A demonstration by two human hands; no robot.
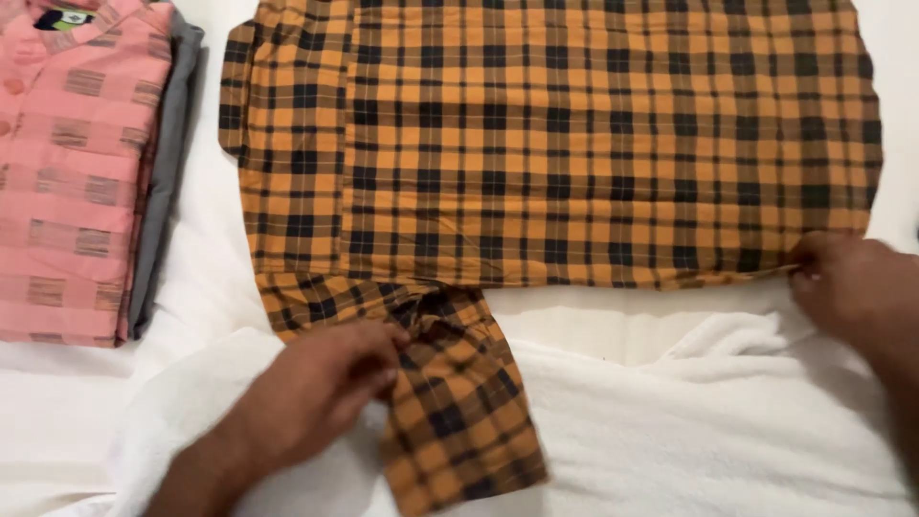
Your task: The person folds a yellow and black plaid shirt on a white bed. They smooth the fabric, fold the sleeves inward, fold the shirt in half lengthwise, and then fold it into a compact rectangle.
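Orange-and-black plaid shirt spread flat on a white bed, one hand at its sleeve, the other at its hem.

At the upper left of the frame a folded pink patterned shirt [72,172] sits on a grey garment [168,172], stacked out of the way; its collar is cut off by the top edge. The plaid shirt [574,144] lies across the upper middle, smoothed out. The left hand [321,388], lower left, has its fingers closed on the short sleeve [450,402], which hangs toward a white towel [718,431]. At the right edge the right hand [847,287] pinches the hem corner, seemingly keeping it taut; its fingertips are partly hidden.
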